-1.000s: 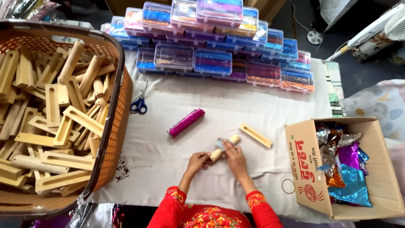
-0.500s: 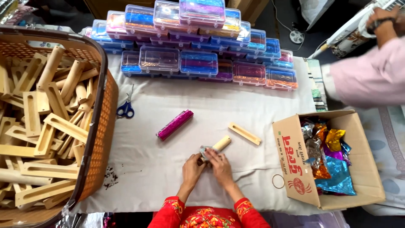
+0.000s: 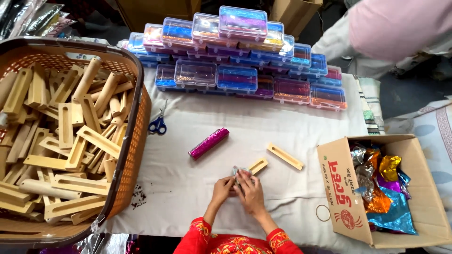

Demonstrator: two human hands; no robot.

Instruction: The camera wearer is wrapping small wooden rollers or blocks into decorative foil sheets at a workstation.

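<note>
My left hand (image 3: 222,188) and my right hand (image 3: 250,190) meet near the front of the white cloth, both closed on one end of a small wooden block (image 3: 256,166). Silver foil (image 3: 238,171) shows between my fingers at that end. The block's other end pokes out to the upper right. A second slotted wooden block (image 3: 285,156) lies just right of it. A block wrapped in shiny magenta foil (image 3: 208,143) lies up and left of my hands.
A large brown basket (image 3: 129,155) full of wooden blocks fills the left. Blue-handled scissors (image 3: 158,124) lie beside it. Stacked clear plastic boxes (image 3: 238,70) line the back. A cardboard box (image 3: 343,188) of coloured foil sheets sits right, a rubber band (image 3: 323,213) by it. Another person's pink sleeve (image 3: 400,26) is top right.
My hands stay on the wooden block, working the foil around its end. The view has shifted, and the other person at top right has moved further into frame.
</note>
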